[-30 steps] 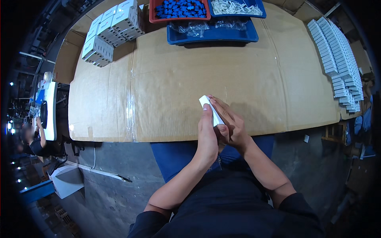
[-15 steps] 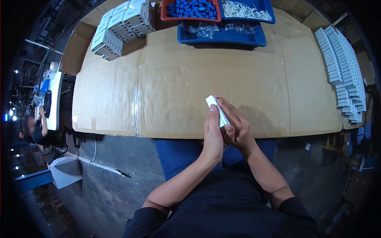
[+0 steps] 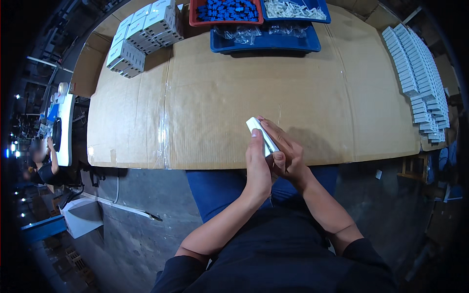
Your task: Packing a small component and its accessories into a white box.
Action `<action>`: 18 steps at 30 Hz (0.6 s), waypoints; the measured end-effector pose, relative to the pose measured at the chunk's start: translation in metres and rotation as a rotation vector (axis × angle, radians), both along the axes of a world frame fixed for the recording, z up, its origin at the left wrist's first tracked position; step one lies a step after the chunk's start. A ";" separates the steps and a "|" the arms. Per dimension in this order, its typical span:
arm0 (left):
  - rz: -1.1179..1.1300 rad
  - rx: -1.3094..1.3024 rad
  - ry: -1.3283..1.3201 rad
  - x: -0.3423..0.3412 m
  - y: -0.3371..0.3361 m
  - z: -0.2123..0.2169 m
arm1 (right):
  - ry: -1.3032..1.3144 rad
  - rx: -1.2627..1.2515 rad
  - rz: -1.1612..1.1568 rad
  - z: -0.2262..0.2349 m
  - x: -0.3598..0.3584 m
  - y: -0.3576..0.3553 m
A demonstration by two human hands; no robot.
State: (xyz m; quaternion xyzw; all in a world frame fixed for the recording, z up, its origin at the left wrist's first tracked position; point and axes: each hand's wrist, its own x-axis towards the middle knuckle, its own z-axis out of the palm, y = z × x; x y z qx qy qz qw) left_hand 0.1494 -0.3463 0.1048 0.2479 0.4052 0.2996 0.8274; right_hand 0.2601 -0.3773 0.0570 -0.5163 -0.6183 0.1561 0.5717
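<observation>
A small white box (image 3: 260, 134) is held between both hands above the near edge of the cardboard-covered table (image 3: 220, 97). My left hand (image 3: 258, 166) grips it from the left, thumb up along its side. My right hand (image 3: 285, 149) wraps it from the right, fingers laid over its top face. Most of the box's lower end is hidden by my fingers.
Stacked white boxes (image 3: 144, 34) stand at the far left. A red tray of blue parts (image 3: 227, 10), a blue tray of white parts (image 3: 295, 9) and a blue tray with clear bags (image 3: 266, 36) sit at the back. Rows of flat white boxes (image 3: 417, 73) line the right edge. Another person (image 3: 41, 166) works at far left.
Both hands and the white box stay together at the table's near edge; the view has shifted slightly, and my fingers have closed a bit further over the box.
</observation>
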 end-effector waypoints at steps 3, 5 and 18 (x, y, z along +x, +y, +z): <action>-0.052 0.012 0.029 -0.006 -0.002 -0.002 | -0.006 -0.008 -0.003 0.001 -0.002 -0.002; -0.067 0.021 0.005 -0.010 -0.002 -0.009 | 0.005 -0.008 -0.002 0.002 -0.003 -0.002; -0.045 0.218 -0.048 -0.001 0.006 -0.028 | 0.131 -0.113 0.134 0.004 0.016 -0.003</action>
